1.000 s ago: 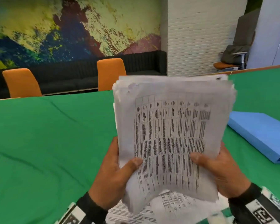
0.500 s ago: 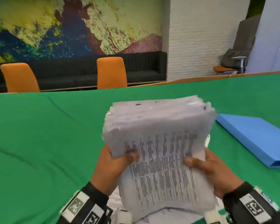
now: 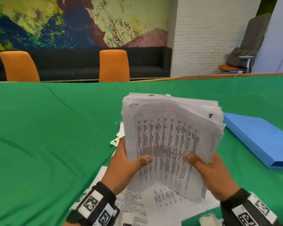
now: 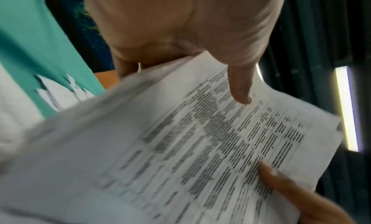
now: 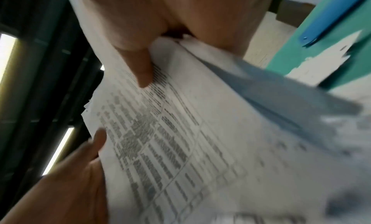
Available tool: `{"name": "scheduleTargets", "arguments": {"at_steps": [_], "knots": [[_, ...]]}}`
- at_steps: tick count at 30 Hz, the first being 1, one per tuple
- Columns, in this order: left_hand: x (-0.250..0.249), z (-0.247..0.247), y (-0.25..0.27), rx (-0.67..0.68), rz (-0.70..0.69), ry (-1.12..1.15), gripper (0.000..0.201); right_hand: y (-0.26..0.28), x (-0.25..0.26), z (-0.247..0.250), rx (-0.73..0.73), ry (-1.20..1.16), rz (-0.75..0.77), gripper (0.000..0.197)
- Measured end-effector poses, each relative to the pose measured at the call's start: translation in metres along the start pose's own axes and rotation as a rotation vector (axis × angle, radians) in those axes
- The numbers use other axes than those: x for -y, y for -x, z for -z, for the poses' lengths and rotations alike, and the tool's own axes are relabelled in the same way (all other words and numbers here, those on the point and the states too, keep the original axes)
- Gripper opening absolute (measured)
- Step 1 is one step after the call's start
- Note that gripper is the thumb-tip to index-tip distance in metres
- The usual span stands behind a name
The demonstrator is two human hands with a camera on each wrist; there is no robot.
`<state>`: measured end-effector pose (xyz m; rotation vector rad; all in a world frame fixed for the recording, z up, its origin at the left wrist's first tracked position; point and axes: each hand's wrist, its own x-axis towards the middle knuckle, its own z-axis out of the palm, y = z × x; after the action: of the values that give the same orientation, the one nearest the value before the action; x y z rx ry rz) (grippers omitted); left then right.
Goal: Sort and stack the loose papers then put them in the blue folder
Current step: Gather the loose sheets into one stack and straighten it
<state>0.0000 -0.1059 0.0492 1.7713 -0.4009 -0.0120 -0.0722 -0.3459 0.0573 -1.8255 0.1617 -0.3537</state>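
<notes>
I hold a thick stack of printed papers (image 3: 168, 141) upright over the green table, its top sheet a table of text. My left hand (image 3: 129, 162) grips the stack's left edge, thumb on the front sheet. My right hand (image 3: 207, 167) grips the right edge the same way. The stack's lower edge stands on loose sheets (image 3: 155, 199) lying on the table below. The closed blue folder (image 3: 258, 141) lies flat to the right. In the left wrist view the stack (image 4: 200, 148) fills the frame; in the right wrist view the stack (image 5: 200, 140) and the folder's edge (image 5: 333, 18) show.
A green cloth (image 3: 47, 136) covers the table. Torn paper scraps (image 3: 116, 141) lie left of the stack. Two orange chairs (image 3: 114, 65) and a black sofa (image 3: 147, 62) stand beyond the far edge. A white brick pillar (image 3: 203, 38) rises at the back right.
The stack dropped from a raised position down toward the table, then tipped back up a little. Both hands kept their grip on its sides throughout.
</notes>
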Motion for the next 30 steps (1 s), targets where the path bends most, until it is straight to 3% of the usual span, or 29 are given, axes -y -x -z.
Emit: {"name": "scheduleTargets", "arguments": {"at_steps": [2,4,6,9,13,18,20,23,25,27,30], "knots": [[0.011,0.008,-0.002,0.13,0.117,-0.09,0.078,-0.009,0.007,0.019,-0.071,0.096,0.032,0.006],[0.019,0.019,-0.009,0.187,0.233,-0.308,0.068,-0.018,0.016,0.05,-0.162,0.1,0.014,0.004],[0.029,0.028,-0.019,0.165,0.37,-0.453,0.061,-0.028,0.017,0.083,-0.23,0.034,-0.049,0.005],[0.039,0.026,-0.033,0.117,0.499,-0.448,0.065,-0.034,-0.005,0.117,-0.214,0.018,-0.22,0.009],[0.035,0.01,-0.049,0.022,0.516,-0.321,0.076,-0.036,-0.047,0.125,-0.12,-0.026,-0.435,0.019],[0.035,-0.013,-0.052,-0.056,0.518,-0.176,0.083,-0.037,-0.071,0.122,-0.117,-0.113,-0.501,0.027],[0.037,-0.011,-0.049,-0.113,0.488,-0.14,0.074,-0.037,-0.073,0.129,-0.123,-0.148,-0.515,0.029],[0.037,0.025,-0.056,-0.234,0.427,-0.047,0.039,-0.033,-0.072,0.147,-0.153,-0.189,-0.492,0.033],[0.034,0.057,-0.064,-0.285,0.461,0.184,0.025,-0.028,-0.074,0.16,-0.176,-0.206,-0.484,0.04],[0.028,0.076,-0.072,-0.28,0.504,0.485,0.023,-0.023,-0.08,0.164,-0.194,-0.233,-0.514,0.047],[0.009,0.069,-0.076,-0.176,0.5,0.644,0.016,-0.019,-0.09,0.162,-0.198,-0.244,-0.544,0.046]]}}
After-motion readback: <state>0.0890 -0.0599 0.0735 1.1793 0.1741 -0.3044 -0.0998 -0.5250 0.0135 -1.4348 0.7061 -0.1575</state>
